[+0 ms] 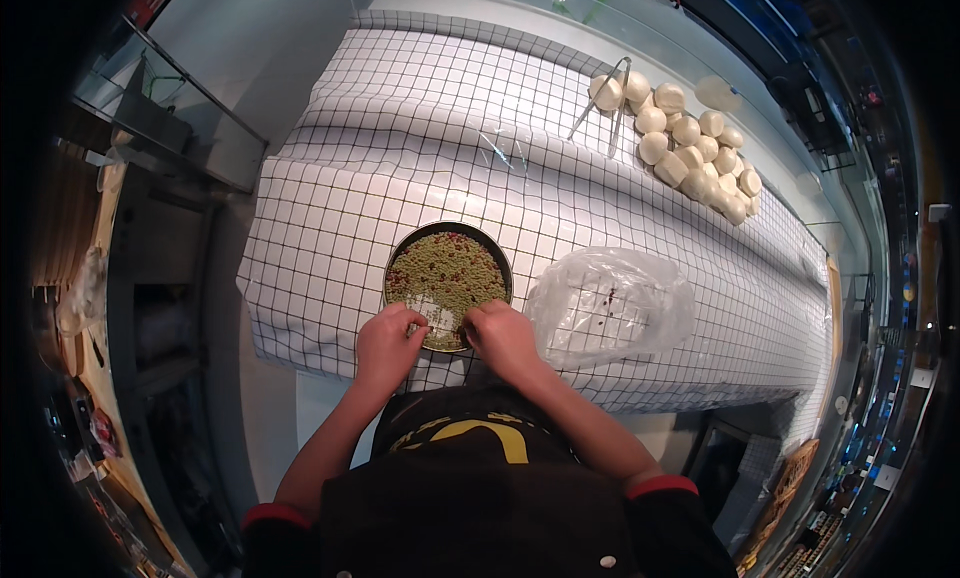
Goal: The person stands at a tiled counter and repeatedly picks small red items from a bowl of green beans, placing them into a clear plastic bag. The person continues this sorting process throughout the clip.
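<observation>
A round dark-rimmed pan (387, 274) sits on the table before me, full of small green beans (442, 266), probably mung beans, with dark red beans scattered among them. Near its front a pale patch of the bottom shows through. My left hand (388, 347) is over the front left of the rim, thumb and finger drawn together; whether a bean is between them is too small to tell. Over the front right rim, my right hand (504, 339) has its fingers curled down to the beans, tips partly hidden. Right of it lies a clear plastic bag (652, 330) with a few red beans (609, 300).
A white checked tablecloth (330, 225) with folds covers the table. Toward the back right lie many round white dough-like pieces (686, 131) in a group, and metal tongs (621, 105) lean on them. A wooden-edged counter (112, 383) with items runs along the left.
</observation>
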Available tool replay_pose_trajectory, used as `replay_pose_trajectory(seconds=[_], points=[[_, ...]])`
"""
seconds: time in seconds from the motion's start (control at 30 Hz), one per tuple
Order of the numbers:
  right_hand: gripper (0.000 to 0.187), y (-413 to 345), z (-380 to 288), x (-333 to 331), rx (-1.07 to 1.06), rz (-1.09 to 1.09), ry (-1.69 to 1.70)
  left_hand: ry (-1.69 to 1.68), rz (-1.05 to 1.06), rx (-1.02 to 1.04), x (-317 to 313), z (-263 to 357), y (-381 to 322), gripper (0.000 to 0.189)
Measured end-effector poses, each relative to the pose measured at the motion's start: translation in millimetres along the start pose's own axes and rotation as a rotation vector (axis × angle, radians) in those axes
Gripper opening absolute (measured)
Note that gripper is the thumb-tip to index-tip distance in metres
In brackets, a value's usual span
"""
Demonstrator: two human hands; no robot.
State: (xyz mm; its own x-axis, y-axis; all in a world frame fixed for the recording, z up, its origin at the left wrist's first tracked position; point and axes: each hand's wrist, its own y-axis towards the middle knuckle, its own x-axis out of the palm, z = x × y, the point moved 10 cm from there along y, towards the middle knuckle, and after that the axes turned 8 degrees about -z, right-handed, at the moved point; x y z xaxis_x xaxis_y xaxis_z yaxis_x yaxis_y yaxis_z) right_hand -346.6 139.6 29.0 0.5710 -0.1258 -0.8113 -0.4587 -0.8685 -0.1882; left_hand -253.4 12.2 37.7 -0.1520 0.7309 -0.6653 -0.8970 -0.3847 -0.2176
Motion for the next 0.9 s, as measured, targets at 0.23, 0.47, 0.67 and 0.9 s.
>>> replay_pose_trajectory(seconds=[0.23,0.47,0.67,0.9], points=[[0.011,-2,-3,-21,-0.053,0.104,0.098,0.485,-0.246,0.152,54,1,27,0.003],[0.009,-12,8,-25,-0.001,0.116,0.141,0.554,-0.226,0.176,64,-4,28,0.004],[0.008,1,-7,-11,-0.132,-0.009,-0.056,0.43,-0.197,0.165,50,-1,27,0.004],[0.01,25,-11,34,-0.253,-0.118,-0.206,-0.012,-0.247,0.007,25,-12,32,0.008]])
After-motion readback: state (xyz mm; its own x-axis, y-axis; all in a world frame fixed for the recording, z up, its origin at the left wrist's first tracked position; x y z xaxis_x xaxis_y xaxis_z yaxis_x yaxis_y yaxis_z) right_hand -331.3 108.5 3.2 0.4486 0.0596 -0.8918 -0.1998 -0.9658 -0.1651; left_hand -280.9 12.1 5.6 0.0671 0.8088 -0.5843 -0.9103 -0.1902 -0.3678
